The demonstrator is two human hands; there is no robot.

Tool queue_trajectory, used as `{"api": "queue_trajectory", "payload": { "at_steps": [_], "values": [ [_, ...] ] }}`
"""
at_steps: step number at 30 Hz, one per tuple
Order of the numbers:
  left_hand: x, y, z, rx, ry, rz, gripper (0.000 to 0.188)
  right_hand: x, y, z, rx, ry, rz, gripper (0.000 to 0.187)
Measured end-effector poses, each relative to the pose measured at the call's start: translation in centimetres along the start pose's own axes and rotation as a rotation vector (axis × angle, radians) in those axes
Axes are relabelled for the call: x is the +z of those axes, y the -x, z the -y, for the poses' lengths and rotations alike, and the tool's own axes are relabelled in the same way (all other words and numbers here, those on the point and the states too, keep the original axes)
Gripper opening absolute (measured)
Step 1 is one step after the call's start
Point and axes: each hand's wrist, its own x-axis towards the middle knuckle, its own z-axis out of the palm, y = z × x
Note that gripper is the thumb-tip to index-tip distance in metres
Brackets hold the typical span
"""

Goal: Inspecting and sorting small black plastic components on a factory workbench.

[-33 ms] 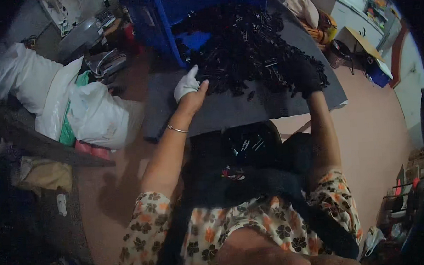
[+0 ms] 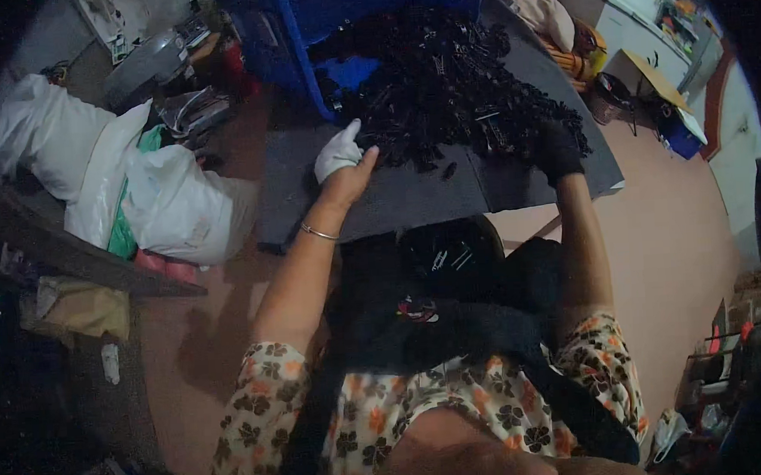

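Note:
A heap of small black pieces (image 2: 428, 80), too dark to tell their kind, spills from a blue crate (image 2: 289, 53) onto a dark grey tabletop (image 2: 396, 198). At the heap's near left edge is my left hand (image 2: 342, 160), in a white glove that leaves the thumb bare. Its thumb and forefinger stretch apart, and nothing shows between them. My right hand (image 2: 558, 152), black-gloved, rests at the heap's right edge. Its fingers blend into the dark pieces, so their pose and anything they hold are hidden.
Below the table's near edge, a black container (image 2: 450, 242) holds a few shiny metal pieces. White sacks (image 2: 177, 205) stand at the left. Beyond the table on the right are a dark bucket (image 2: 610, 96) and a blue box (image 2: 676, 136).
My right hand has shifted slightly toward me along the heap's edge. The left hand stays nearly in place.

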Motion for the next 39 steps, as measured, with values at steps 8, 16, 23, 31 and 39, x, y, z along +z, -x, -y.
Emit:
{"api": "queue_trajectory", "payload": {
  "at_steps": [8, 16, 23, 31, 39],
  "values": [
    [1.0, 1.0, -3.7, 0.213, -0.273, 0.019, 0.042, 8.2, 7.1, -3.7, 0.428, -0.659, -0.006, 0.025],
    [0.9, 1.4, -4.8, 0.207, -0.343, -0.054, 0.019, 3.1, 4.1, 2.3, 0.178, -0.179, -0.077, 0.023],
    [0.7, 1.8, -6.6, 0.234, -0.424, -0.127, 0.018, 3.1, 6.5, -0.4, 0.254, -0.396, -0.033, 0.017],
    [0.9, -0.1, -7.4, -0.330, 0.364, -0.029, 0.023, 4.2, 7.2, -0.7, 0.169, -0.419, 0.054, 0.015],
    [0.4, 1.2, -9.4, -0.524, 0.978, 0.132, 0.029, 1.6, 7.4, 2.5, 0.122, -0.657, 0.096, 0.018]
  ]
}}
